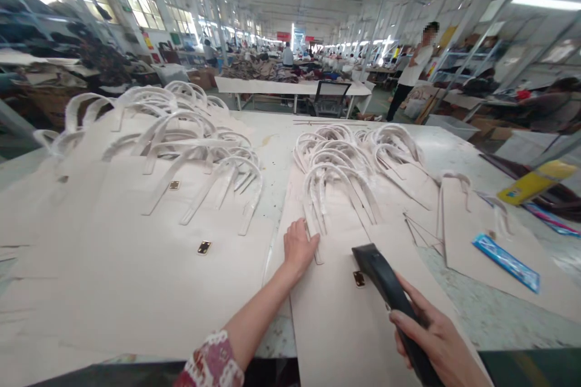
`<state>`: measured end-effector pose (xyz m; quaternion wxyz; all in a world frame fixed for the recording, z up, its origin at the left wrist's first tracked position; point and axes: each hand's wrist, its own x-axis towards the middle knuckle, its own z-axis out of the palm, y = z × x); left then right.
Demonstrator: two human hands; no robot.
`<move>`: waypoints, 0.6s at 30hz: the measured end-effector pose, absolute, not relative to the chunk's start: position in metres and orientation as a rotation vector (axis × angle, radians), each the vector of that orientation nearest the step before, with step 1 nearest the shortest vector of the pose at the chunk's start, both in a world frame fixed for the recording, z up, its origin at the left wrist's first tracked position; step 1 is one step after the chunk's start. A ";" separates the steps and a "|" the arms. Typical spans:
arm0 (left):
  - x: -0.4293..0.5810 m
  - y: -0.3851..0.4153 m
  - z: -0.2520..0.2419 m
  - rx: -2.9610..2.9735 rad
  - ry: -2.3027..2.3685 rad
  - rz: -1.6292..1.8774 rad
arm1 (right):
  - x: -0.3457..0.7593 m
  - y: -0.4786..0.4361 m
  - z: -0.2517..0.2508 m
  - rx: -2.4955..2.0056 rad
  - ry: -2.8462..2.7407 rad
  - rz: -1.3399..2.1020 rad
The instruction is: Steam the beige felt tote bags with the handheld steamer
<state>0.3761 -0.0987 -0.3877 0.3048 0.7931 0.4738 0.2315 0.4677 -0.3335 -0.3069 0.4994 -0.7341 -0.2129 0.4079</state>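
My left hand (299, 248) lies flat with the fingers extended, gripping nothing. It presses the cream leather-like bag panel (336, 338) at the foot of its looped cream handle (338, 193). My right hand (438, 341) is wrapped firmly round the long black hand tool (384, 281), whose blunt head points to 11 o'clock.

The small brass-coloured rectangular clasp plate (359, 279) sits on the panel at 4 o'clock from the left hand, just beside the tool head. I cannot tell whether they touch. A second stack of cream panels (136, 278) lies at 9 o'clock. A flat blue packet (506, 263) lies at 3 o'clock, on the white worktable (454, 145).

Hazards, as judged:
- The panel appears to overhang the near table edge. Uneven pressure from the left hand could let it slide.
- If the hard tool head skids, it could scuff the pale surface or the plate.
- The left fingertips lie near the tool head and could be struck.
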 end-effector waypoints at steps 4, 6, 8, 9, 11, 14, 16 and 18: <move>0.408 -0.069 -0.378 2.051 1.307 0.560 | 0.457 -0.350 -0.333 -1.668 -0.464 1.056; 0.416 -0.066 -0.365 2.062 1.263 0.588 | 0.452 -0.344 -0.338 -1.632 -0.459 1.047; 0.418 -0.073 -0.345 2.091 1.193 0.649 | 0.449 -0.334 -0.337 -1.619 -0.457 1.029; 0.416 -0.081 -0.334 2.116 1.137 0.690 | 0.449 -0.330 -0.335 -1.612 -0.457 1.021; 0.408 -0.105 -0.318 2.203 0.911 0.790 | 0.448 -0.325 -0.332 -1.591 -0.449 1.008; 0.388 -0.151 -0.322 2.399 0.394 0.847 | 0.452 -0.338 -0.335 -1.595 -0.375 0.974; 0.376 -0.181 -0.344 2.554 0.228 0.782 | 0.463 -0.363 -0.345 -1.654 -0.297 0.926; 0.367 -0.206 -0.372 2.710 0.152 0.671 | 0.482 -0.397 -0.356 -1.753 -0.242 0.834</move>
